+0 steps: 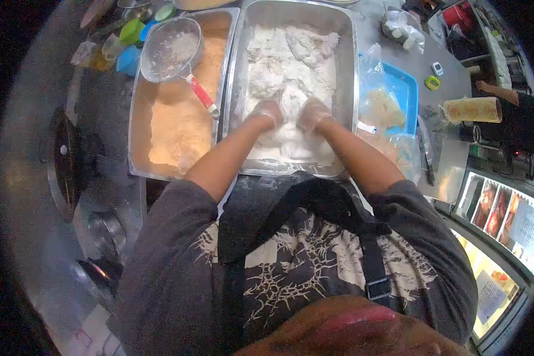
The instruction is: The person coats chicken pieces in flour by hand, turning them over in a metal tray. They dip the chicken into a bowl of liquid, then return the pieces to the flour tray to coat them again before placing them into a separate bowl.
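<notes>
Both hands are inside a deep metal tray of white flour. My left hand, in what looks like a thin clear glove, presses into the flour on the left. Opposite it, my right hand, gloved alike, is in the flour on the right. Between and beyond them lie lumpy flour-coated pieces; what is under the coating cannot be made out. Flour and blur hide the fingers of both hands.
Left of the flour stands a metal tray of orange powder, with a red-handled sieve resting across it. On the right are a blue tray, plastic bags, a timer and a paper-like roll. Another person's arm shows far right.
</notes>
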{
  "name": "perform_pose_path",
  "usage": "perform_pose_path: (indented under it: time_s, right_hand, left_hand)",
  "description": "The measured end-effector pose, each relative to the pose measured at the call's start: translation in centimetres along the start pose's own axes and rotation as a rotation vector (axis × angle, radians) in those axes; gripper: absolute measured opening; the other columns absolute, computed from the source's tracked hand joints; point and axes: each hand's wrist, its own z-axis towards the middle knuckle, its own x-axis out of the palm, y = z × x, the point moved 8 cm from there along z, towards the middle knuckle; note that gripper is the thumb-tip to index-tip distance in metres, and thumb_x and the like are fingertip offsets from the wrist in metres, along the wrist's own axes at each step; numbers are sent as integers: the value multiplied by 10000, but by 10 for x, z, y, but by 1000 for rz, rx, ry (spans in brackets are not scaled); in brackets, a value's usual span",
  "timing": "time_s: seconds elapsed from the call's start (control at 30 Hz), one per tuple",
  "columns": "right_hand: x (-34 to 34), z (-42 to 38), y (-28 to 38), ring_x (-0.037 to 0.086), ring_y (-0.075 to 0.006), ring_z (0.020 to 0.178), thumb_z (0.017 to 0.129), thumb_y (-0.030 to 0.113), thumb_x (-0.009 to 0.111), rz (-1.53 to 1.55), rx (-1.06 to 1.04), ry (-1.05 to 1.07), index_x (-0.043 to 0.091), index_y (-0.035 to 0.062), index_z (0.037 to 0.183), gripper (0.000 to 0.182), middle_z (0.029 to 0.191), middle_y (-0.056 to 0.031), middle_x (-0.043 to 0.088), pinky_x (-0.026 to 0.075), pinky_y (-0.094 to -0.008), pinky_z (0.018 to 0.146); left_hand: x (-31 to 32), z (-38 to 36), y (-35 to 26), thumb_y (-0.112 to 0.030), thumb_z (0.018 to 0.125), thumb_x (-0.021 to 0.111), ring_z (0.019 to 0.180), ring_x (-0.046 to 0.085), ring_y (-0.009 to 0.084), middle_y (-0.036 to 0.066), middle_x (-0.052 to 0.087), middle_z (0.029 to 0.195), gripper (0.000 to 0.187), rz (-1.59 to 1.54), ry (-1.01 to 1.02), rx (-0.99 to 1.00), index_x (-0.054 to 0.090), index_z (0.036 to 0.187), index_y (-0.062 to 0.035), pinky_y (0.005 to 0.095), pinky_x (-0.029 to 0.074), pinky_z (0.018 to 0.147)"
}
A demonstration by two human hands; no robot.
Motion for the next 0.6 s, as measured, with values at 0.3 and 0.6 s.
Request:
perform_pose_path:
  time_s: [0.3,0.6]
  right_hand:
    - [-68,2,-48,643,-279,746,836,215,501,-126,-308,-187,692,43,802,260,808,-137,666,510,-395,651]
    - [-74,111,-43,627,-183,742,839,288,573,90,-512,-239,690,128,892,205,814,-70,662,493,-301,672]
  left_hand:
    - [-103,-25,16,-161,823,552,933,654,325,238,641,1068,267,-344,-144,-123,673,984,15,392,516,816]
    - [-141,121,60,-326,810,531,1093,597,328,230,622,1141,414,-78,-298,-90,673,1073,-39,390,443,958]
